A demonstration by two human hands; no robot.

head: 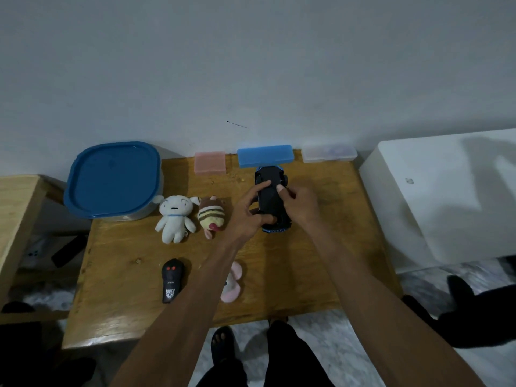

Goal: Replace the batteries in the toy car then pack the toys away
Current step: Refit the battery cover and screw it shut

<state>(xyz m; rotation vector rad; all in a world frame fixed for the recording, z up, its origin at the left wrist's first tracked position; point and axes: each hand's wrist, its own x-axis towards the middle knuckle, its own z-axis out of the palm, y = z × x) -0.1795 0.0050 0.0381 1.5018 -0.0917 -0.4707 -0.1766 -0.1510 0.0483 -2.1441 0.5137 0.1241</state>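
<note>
A blue toy car (272, 196) is held upside down over the wooden table (321, 261), its black underside facing up. My left hand (248, 210) grips its left side, with a finger laid across the underside. My right hand (298, 203) grips its right side, thumb pressing on the black underside. A black remote control (171, 280) lies near the table's front. A white plush figure (174, 217) and a striped brown plush (211, 216) lie left of the car. A pink plush (233, 283) shows partly under my left forearm.
A round container with a blue lid (113, 180) stands at the back left. Along the wall sit a pink box (210, 162), a blue box (264, 155) and a clear box (329, 152). A white cabinet (446, 196) is on the right, a wooden bench (16, 213) on the left.
</note>
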